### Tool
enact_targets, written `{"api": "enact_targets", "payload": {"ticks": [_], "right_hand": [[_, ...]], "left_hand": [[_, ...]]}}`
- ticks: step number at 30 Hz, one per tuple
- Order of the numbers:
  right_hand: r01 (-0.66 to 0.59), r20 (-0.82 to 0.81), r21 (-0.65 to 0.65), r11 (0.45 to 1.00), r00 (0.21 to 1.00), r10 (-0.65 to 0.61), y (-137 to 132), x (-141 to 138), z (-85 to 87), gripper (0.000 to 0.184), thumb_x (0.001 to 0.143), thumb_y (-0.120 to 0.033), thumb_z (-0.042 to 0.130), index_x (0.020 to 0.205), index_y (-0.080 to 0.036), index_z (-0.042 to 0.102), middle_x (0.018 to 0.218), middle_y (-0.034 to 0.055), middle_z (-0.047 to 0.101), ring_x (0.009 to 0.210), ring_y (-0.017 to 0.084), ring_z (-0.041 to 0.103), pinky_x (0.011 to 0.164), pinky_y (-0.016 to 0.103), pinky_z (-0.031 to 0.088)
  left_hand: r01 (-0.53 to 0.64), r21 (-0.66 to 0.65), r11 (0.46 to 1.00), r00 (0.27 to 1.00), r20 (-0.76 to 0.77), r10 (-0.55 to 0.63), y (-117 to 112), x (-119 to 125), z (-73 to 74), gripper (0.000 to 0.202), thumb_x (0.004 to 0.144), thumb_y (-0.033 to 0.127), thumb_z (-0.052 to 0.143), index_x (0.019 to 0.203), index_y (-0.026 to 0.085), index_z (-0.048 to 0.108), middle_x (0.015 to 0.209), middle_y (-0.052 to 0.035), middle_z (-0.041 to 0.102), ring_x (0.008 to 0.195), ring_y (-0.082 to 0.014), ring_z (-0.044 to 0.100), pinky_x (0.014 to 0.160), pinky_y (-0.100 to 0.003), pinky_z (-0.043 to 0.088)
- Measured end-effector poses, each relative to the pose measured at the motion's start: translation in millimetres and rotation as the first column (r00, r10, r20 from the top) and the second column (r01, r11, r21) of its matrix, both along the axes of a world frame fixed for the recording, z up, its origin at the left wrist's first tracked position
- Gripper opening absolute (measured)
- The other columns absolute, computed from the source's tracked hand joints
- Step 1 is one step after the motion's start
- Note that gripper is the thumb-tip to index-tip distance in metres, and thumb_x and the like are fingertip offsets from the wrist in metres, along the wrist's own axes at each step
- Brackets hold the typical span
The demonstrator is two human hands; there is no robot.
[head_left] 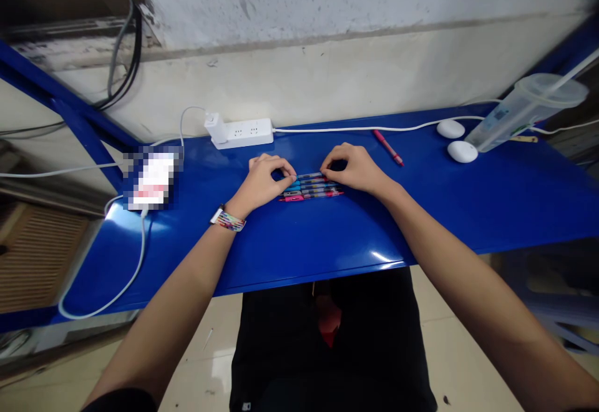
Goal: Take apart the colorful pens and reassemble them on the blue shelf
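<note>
A row of pens (311, 187) lies side by side at the middle of the blue desk (468, 206), each long axis running left to right and tilted slightly, right ends a little farther; which end is the tip is too small to tell. The left hand (266, 181) sits at the row's left ends and the right hand (355, 167) at its right ends, equally close. Both have fingers curled and pressed together, tips on the far pens; whether either actually pinches a pen cannot be told. A lone red pen (387, 147) lies apart, far right
</note>
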State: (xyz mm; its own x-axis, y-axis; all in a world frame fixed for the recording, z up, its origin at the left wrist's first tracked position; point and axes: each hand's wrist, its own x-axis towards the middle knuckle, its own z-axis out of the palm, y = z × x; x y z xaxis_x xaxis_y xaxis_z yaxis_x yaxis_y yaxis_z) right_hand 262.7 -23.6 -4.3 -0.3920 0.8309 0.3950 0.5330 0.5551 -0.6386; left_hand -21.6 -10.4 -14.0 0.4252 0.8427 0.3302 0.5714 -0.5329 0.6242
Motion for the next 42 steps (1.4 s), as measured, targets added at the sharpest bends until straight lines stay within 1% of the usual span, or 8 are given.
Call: {"api": "enact_targets", "payload": {"ticks": [9, 13, 15, 18, 27, 32, 36, 42], "right_hand": [[0.002, -0.011, 0.024, 1.0, 1.0, -0.001, 0.5, 0.1, -1.2, 0.013, 0.087, -0.022, 0.071, 0.082, -0.025, 0.083, 0.09, 0.0043, 0.083, 0.088, 0.025, 0.071, 0.094, 0.045, 0.051], [0.112, -0.17, -0.033, 0.993, 0.979, -0.116, -4.8, -10.2, -3.2, 0.014, 0.09, -0.025, 0.071, 0.085, -0.024, 0.084, 0.095, 0.006, 0.083, 0.09, 0.027, 0.073, 0.09, 0.045, 0.054], [0.172, -0.305, -0.072, 0.982, 0.934, -0.186, -9.4, -20.0, -5.5, 0.015, 0.092, -0.027, 0.07, 0.087, -0.024, 0.084, 0.095, 0.0066, 0.083, 0.09, 0.027, 0.073, 0.087, 0.044, 0.054], [0.162, -0.443, -0.151, 0.975, 0.871, -0.214, -15.4, -35.2, -9.5, 0.018, 0.093, -0.028, 0.068, 0.09, -0.025, 0.085, 0.095, 0.0059, 0.082, 0.09, 0.026, 0.072, 0.087, 0.044, 0.055], [0.27, -0.539, -0.189, 0.944, 0.775, -0.33, -17.2, -49.0, -11.9, 0.019, 0.097, -0.026, 0.063, 0.095, -0.027, 0.082, 0.112, 0.0078, 0.081, 0.117, 0.027, 0.073, 0.109, 0.046, 0.056], [0.254, -0.524, -0.189, 0.949, 0.791, -0.316, -16.4, -48.5, -12.2, 0.019, 0.098, -0.025, 0.062, 0.095, -0.026, 0.08, 0.109, 0.0073, 0.08, 0.114, 0.027, 0.073, 0.108, 0.046, 0.056], [0.22, -0.44, -0.137, 0.966, 0.86, -0.258, -17.7, -48.9, -13.6, 0.019, 0.096, -0.024, 0.062, 0.091, -0.025, 0.08, 0.106, 0.0069, 0.08, 0.106, 0.027, 0.074, 0.101, 0.045, 0.056], [0.203, -0.313, -0.02, 0.979, 0.929, -0.199, -20.6, -50.2, -13.4, 0.017, 0.094, -0.022, 0.063, 0.091, -0.025, 0.079, 0.105, 0.0073, 0.081, 0.102, 0.029, 0.074, 0.096, 0.046, 0.056]], "left_hand": [[-0.038, 0.007, 0.999, 0.999, 0.012, 0.038, -5.4, 4.5, 5.1, 0.009, 0.088, 0.022, 0.078, 0.089, 0.03, 0.083, 0.092, -0.0021, 0.083, 0.097, -0.0299, 0.066, 0.111, -0.055, 0.037], [-0.014, -0.006, 1.0, 0.987, 0.162, 0.014, -9.7, 10.0, 7.2, 0.008, 0.093, 0.024, 0.075, 0.093, 0.028, 0.082, 0.097, -0.0042, 0.083, 0.099, -0.0282, 0.071, 0.101, -0.049, 0.049], [-0.011, -0.041, 0.999, 0.96, 0.28, 0.022, -12.0, 14.4, 6.7, 0.009, 0.095, 0.026, 0.074, 0.095, 0.026, 0.082, 0.1, -0.0054, 0.082, 0.099, -0.0264, 0.073, 0.097, -0.045, 0.054], [-0.03, -0.104, 0.994, 0.913, 0.403, 0.07, -15.1, 21.8, 4.7, 0.009, 0.097, 0.026, 0.073, 0.095, 0.026, 0.081, 0.103, -0.0057, 0.083, 0.1, -0.0247, 0.075, 0.099, -0.044, 0.057], [-0.041, -0.227, 0.973, 0.781, 0.6, 0.173, -20.5, 37.9, -1.2, 0.012, 0.099, 0.028, 0.07, 0.09, 0.026, 0.079, 0.102, -0.0047, 0.082, 0.107, -0.0238, 0.076, 0.106, -0.043, 0.058], [-0.061, -0.221, 0.973, 0.79, 0.585, 0.183, -23.0, 39.2, 1.5, 0.014, 0.1, 0.028, 0.07, 0.089, 0.026, 0.078, 0.101, -0.0049, 0.082, 0.106, -0.0245, 0.075, 0.104, -0.043, 0.059], [-0.076, -0.212, 0.974, 0.812, 0.554, 0.184, -23.9, 38.8, 2.9, 0.016, 0.101, 0.026, 0.068, 0.088, 0.026, 0.078, 0.099, -0.0047, 0.082, 0.104, -0.0244, 0.075, 0.103, -0.044, 0.06], [-0.055, -0.234, 0.971, 0.768, 0.611, 0.191, -21.0, 38.0, -1.6, 0.018, 0.1, 0.024, 0.068, 0.087, 0.026, 0.08, 0.098, -0.004, 0.082, 0.103, -0.0235, 0.075, 0.105, -0.044, 0.06]]}}
